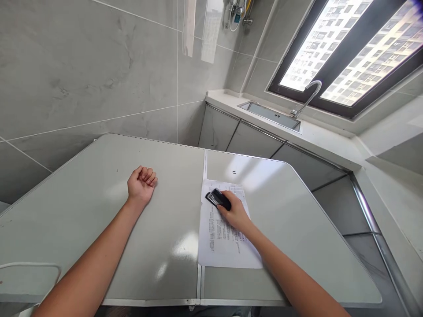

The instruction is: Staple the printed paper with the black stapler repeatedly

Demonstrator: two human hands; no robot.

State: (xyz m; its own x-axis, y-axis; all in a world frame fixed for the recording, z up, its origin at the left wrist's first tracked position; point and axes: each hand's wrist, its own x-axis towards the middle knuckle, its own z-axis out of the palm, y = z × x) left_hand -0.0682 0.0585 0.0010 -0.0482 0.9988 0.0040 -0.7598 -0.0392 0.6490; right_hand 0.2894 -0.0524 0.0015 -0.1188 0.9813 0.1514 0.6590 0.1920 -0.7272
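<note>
A black stapler point(218, 199) is in the grip of my right hand point(235, 212), held over the upper part of a printed sheet of paper point(228, 251). Whether the stapler bites on the paper edge or just rests on top, I cannot tell. The sheet lies across the table's centre seam, and rows of dark print run over it. My left hand point(142, 185) rests on the table to the left, palm turned up, its fingers curled in with nothing visible in them.
The pale folding table point(165, 281) has a metal seam down its middle. Two small dark pieces point(234, 172) lie beyond the paper. Past the table stand a counter with a sink point(271, 115) and a faucet point(309, 97) beneath a window. A white chair frame point(29, 265) shows at lower left.
</note>
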